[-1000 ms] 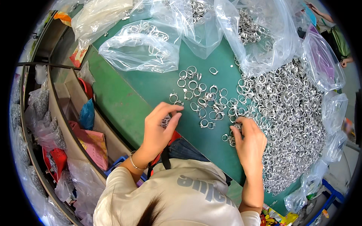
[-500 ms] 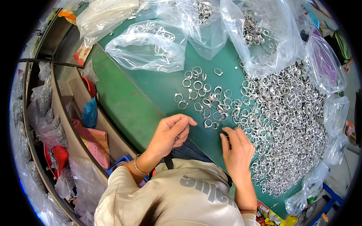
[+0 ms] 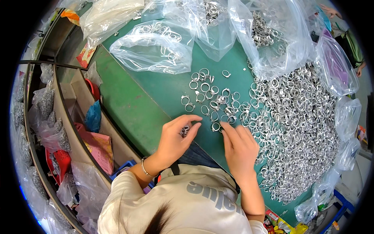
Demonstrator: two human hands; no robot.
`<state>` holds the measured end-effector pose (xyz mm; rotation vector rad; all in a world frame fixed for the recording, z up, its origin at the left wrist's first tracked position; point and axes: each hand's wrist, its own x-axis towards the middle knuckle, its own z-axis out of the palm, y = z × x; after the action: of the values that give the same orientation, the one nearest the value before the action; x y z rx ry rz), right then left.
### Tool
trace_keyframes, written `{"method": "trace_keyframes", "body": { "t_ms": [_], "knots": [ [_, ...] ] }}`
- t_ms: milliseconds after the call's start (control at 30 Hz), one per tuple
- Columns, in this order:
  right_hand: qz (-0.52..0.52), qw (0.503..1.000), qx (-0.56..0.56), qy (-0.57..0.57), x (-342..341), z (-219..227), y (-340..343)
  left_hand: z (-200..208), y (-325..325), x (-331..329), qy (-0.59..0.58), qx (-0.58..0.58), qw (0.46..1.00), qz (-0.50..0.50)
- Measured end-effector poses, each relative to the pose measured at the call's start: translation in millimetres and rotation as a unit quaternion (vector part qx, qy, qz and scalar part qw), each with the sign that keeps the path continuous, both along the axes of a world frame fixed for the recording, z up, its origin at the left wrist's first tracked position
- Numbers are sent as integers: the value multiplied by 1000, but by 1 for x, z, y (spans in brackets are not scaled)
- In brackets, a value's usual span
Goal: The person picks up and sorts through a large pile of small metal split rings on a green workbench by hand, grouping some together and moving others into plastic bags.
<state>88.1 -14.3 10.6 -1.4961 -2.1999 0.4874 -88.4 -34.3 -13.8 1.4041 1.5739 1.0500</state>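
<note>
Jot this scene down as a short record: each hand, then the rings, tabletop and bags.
Left hand: cups several round silver-coloured metal rings
Right hand: at the near edge of a small, loose group of similar rings; grip unclear
Main heap: many silver-coloured metal rings, piled at the right
Surface: green tabletop
Bags: clear plastic bags along the far side, some holding rings

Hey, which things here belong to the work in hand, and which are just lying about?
Likely part of the work:
Rings in the left hand
Loose rings near the right hand
Large ring pile

Probably just lying about:
Crumpled blue plastic
Pink packet
Orange packet
</note>
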Motion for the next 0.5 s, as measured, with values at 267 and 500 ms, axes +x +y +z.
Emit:
{"method": "trace_keyframes", "body": {
  "t_ms": [267, 500],
  "knots": [
    [-2, 995, -24, 96, -7, -9, 20, 3, 14, 5, 178, 62, 982, -22],
    [-108, 857, -309, 398, 4, 1, 8, -2, 22, 4, 92, 84, 992, -23]
  ]
}}
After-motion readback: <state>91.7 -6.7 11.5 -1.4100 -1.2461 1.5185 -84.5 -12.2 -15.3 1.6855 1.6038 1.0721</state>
